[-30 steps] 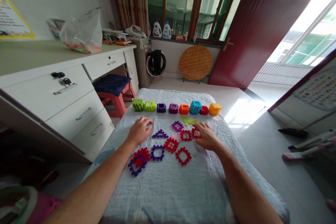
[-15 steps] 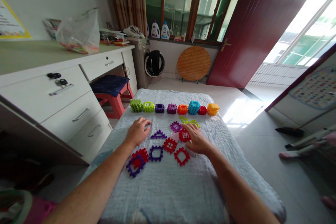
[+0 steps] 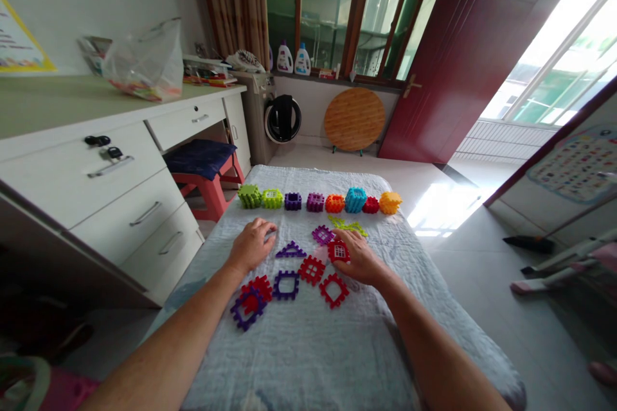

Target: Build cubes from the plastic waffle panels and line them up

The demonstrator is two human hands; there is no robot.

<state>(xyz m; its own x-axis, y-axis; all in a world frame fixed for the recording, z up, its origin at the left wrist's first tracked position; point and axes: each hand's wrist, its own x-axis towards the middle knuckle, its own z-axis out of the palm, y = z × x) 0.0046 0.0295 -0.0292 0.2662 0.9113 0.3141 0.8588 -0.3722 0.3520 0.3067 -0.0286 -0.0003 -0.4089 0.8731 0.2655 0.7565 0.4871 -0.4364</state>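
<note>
My left hand [image 3: 252, 246] rests on the cloth-covered table [image 3: 308, 359], fingers slightly curled and apart, holding nothing, left of a purple triangle [image 3: 290, 250]. My right hand [image 3: 357, 257] lies with spread fingers over the right side of a red window piece [image 3: 339, 251]; whether it grips the piece is unclear. A purple piece [image 3: 322, 235] and light green pieces [image 3: 348, 226] lie by its fingertips. Nearer me are a red window piece [image 3: 311, 270], a red frame [image 3: 333, 290], a purple frame [image 3: 286, 285], and another purple frame [image 3: 240, 317] overlapping a red piece [image 3: 263, 286].
A row of coloured block shapes [image 3: 315, 201] spans the table's far part, from green at left to yellow [image 3: 390, 202] at right. Left of the table are a stool [image 3: 202, 159] and a desk with drawers [image 3: 110, 173]. A red door [image 3: 463, 58] stands beyond.
My right thumb has come in closer to the red window piece. My left hand and the pieces have hardly moved.
</note>
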